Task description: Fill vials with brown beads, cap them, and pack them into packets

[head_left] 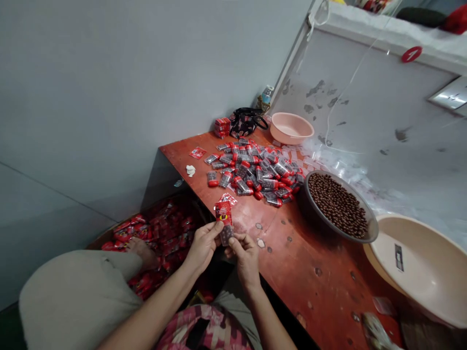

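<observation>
Lying on the red table (292,253) in the head view is a heap of little packs (251,167) with red ends. A gray bowl (313,216) of brown balls (337,206) sits beside it, then a tan tub (430,262); a pink tub (292,125) and a dark bag (245,124) sit behind. By the table's edge, the left hand (203,247) pinches one side of a red-and-clear pack (224,216), thumb on top. The right hand (247,257) pinches its bottom end, fingers curled.

A pile of containers (270,183) lies on the desk (292,262), with a bag (243,122) and a basin (288,139) behind it. To the right of the pile stands a bowl (372,229) with balls (335,206) in it, and a second basin (430,272) stands farther right. Packets (168,223) lie left of the desk, below its top.
</observation>
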Tool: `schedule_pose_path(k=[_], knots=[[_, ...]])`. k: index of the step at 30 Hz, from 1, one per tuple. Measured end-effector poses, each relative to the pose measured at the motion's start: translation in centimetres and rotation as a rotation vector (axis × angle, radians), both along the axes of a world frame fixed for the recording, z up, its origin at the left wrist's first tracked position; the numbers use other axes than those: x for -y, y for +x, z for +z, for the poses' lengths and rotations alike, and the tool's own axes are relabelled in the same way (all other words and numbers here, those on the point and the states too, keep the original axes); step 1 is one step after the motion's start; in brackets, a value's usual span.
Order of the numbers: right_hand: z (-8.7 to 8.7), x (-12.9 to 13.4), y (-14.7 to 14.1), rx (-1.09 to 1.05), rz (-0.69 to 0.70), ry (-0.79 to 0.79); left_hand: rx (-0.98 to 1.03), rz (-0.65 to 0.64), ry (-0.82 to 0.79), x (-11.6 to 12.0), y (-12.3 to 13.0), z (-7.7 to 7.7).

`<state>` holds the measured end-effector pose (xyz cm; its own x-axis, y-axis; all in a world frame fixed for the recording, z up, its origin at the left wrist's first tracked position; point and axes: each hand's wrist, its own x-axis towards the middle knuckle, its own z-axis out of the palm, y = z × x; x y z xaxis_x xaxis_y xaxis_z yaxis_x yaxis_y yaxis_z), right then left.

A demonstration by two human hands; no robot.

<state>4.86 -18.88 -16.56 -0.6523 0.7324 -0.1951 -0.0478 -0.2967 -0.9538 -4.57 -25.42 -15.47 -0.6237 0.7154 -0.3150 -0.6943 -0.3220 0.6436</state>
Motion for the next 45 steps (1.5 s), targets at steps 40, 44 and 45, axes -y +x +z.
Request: schedule_pose_path(k=[40,44,45], knots=[[1.0,3.5,3.7,-0.167,0.085,0.051,-0.104,-0.069,0.076,5.6,6.5,1.7],[0.3,2.7,2.5,-0.137,0.171,-0.010,0.002,-0.124,0.039,5.8,5.4,0.8],[0.3,2.7,2.1,-0.127,0.192,-0.009,0.031,-0.095,0.039,5.9,4.7,0.3]])
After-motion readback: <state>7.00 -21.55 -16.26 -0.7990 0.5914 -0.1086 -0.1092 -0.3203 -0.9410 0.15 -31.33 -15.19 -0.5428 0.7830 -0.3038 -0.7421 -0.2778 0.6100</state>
